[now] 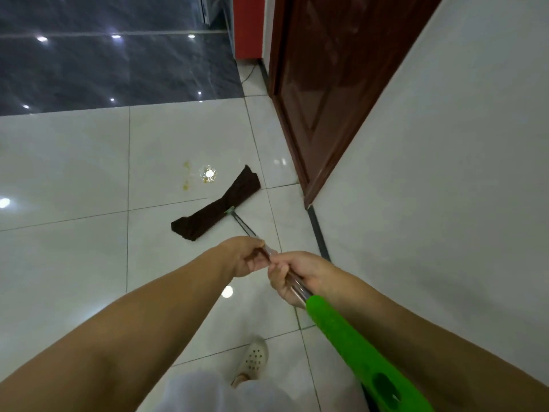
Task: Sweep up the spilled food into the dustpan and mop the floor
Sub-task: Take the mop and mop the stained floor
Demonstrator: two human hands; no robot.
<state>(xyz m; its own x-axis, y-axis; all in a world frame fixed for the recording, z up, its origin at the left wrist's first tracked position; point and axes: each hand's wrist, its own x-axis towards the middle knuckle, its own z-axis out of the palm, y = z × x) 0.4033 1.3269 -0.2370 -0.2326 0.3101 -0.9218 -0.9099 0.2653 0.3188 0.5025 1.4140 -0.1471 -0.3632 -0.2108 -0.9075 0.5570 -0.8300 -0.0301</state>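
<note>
A flat mop with a dark brown cloth head [218, 205] lies on the white tiled floor [74, 173]. Its thin metal pole runs back to a bright green handle [353, 349] at the lower right. My left hand [248, 257] grips the metal pole further down, and my right hand [297, 278] grips it just above the green handle. A yellowish stain of small spots [186, 176] and a wet glinting patch [208, 173] sit on the tile just left of the mop head, apart from it. No dustpan is in view.
A dark brown wooden door [326, 84] and a white wall [445, 173] close off the right side. Dark glossy tiles [104, 55] begin beyond the white ones. A red panel [248, 25] stands at the back. My foot in a pale perforated shoe [252, 359] is below my hands.
</note>
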